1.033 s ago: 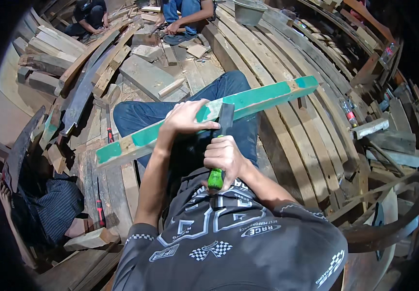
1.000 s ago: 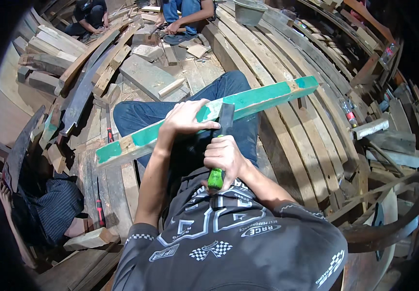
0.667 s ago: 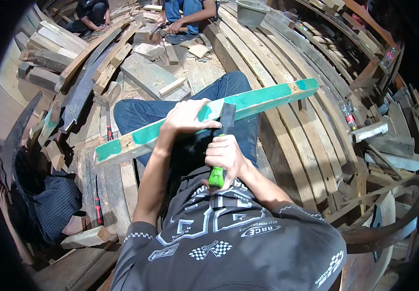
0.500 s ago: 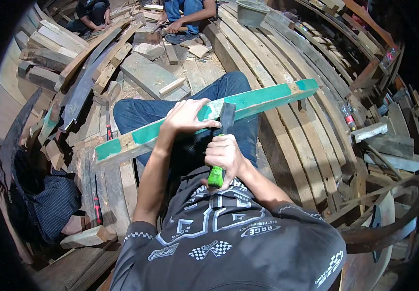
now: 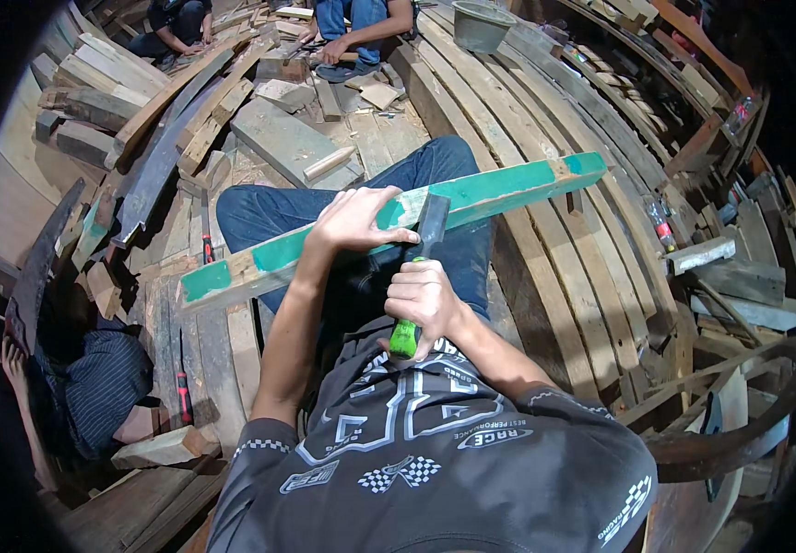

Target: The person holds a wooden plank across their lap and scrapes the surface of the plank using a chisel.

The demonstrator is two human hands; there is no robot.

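Observation:
A long wooden beam (image 5: 508, 192), green-painted on its upper face with bare patches, lies slantwise across my crossed legs. My left hand (image 5: 353, 221) is closed over its middle, the thumb stretched along the near edge toward the blade. In my right hand (image 5: 423, 300) is a chisel (image 5: 433, 217), gripped round its bright green handle in front of my chest. Its flat grey blade points away from me and rests against the beam's near side, just right of my left thumb. Where the cutting edge meets the paint, I cannot make out any detail.
Two red-handled screwdrivers, one of them long (image 5: 183, 392), lie on the planks at left. Curved ribs of timber (image 5: 545, 240) run along the right. A grey tub (image 5: 481, 28) stands at the back. Other people sit far ahead and at the left, among wood offcuts (image 5: 287, 138).
The chisel has turned slightly, its blade face now catching more light. My right hand has shifted a little to the left. The beam and my left hand stay nearly still.

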